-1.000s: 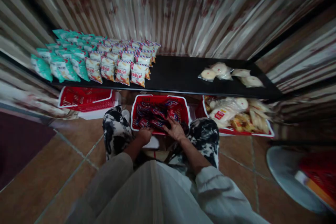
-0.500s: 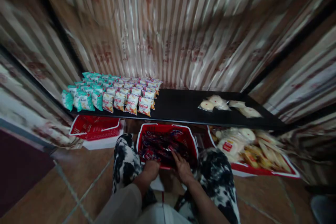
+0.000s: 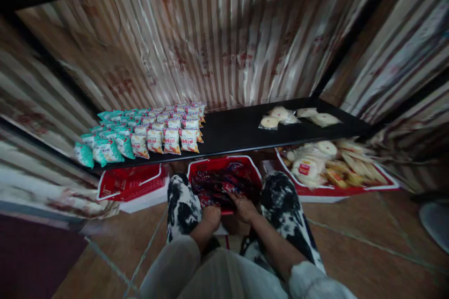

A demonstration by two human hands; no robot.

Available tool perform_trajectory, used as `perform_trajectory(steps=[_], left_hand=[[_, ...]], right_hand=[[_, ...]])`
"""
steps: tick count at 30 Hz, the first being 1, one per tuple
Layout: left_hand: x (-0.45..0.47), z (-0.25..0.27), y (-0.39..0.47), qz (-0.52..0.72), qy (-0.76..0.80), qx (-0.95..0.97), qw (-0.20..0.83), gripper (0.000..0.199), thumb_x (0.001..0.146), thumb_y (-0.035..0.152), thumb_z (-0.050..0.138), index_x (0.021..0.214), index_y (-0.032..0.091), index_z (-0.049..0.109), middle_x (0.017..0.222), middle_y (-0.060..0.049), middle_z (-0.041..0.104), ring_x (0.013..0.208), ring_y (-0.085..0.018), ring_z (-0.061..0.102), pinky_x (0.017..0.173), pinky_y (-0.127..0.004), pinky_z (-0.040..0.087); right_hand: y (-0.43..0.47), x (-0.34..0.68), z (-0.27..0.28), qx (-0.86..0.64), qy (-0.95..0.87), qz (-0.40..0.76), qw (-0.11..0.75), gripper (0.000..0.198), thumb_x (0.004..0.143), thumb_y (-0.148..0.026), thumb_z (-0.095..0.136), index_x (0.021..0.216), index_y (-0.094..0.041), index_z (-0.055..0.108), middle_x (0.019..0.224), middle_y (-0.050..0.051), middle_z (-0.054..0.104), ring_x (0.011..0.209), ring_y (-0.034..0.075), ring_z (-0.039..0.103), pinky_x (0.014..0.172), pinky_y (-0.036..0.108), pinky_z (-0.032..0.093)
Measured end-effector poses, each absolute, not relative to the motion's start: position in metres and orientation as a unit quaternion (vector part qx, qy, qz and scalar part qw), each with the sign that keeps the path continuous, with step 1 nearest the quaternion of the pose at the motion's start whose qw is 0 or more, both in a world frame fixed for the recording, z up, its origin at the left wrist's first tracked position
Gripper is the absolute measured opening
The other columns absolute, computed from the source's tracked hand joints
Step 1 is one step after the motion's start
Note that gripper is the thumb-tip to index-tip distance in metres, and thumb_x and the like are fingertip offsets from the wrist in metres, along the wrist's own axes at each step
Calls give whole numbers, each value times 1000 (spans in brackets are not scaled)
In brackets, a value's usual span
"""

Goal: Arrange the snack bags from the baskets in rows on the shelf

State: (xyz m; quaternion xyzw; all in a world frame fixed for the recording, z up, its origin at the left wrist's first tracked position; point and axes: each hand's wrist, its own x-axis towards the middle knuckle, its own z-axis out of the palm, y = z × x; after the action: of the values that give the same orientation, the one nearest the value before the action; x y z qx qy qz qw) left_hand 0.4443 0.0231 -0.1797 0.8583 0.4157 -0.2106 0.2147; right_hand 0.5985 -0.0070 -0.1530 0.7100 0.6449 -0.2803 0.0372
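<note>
Between my knees sits a red basket (image 3: 258,175) with a white rim, filled with dark, shiny snack packets (image 3: 224,178) that carry red and blue print. My left hand (image 3: 211,216) is at the basket's front left edge, its fingers curled closed by the nearest packets; what they hold is hidden. Inside the front right part, my right hand (image 3: 243,206) lies over the packets with fingers stretched forward, touching one with a red and white label (image 3: 229,188).
Above the baskets runs a black shelf (image 3: 228,127). Teal bags (image 3: 105,149) and white-orange snack bags (image 3: 171,140) stand in rows at its left; flat clear packs (image 3: 280,116) lie right. Another red basket (image 3: 131,182) is left; a basket of bread-like packs (image 3: 310,168) is right.
The view has tilted and shifted, so the shelf slants up to the right. Both hands stay at the front of the middle basket, the right one still reaching over the packets.
</note>
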Motion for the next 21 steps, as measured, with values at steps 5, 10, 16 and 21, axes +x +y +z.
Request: perform_trajectory(steps=[5,10,16,21], left_hand=[[440,-172,16,-206,447,842,222,30,90,28,55,116,14,56,116,-10,60,104,-22,59,89,-42,50],[433,-164,16,-156,448,847,239,33,86,9,43,114,13,61,114,-15,63,107,-23,60,91,-34,46],[430,-158,18,-99,439,862,234,29,85,11,43,102,15,67,109,-14,64,107,-24,57,91,-33,43],[424,-145,20,-45,421,875,235,26,86,11,45,94,18,69,97,-9,65,100,-21,57,87,-29,44]], right_hand=[[-9,601,-162,700,650,-297,-15,80,70,-8,55,145,-24,32,141,10,48,129,24,46,102,35,37],[-5,601,-167,738,616,-270,-56,51,83,-20,49,134,-24,49,118,7,66,107,23,63,91,34,46],[-5,595,-157,759,627,-160,-67,40,87,-18,41,123,-18,60,118,10,64,110,23,58,95,32,45],[-8,593,-156,742,641,-110,-163,38,87,-18,42,118,-17,63,130,12,56,120,26,51,105,37,39]])
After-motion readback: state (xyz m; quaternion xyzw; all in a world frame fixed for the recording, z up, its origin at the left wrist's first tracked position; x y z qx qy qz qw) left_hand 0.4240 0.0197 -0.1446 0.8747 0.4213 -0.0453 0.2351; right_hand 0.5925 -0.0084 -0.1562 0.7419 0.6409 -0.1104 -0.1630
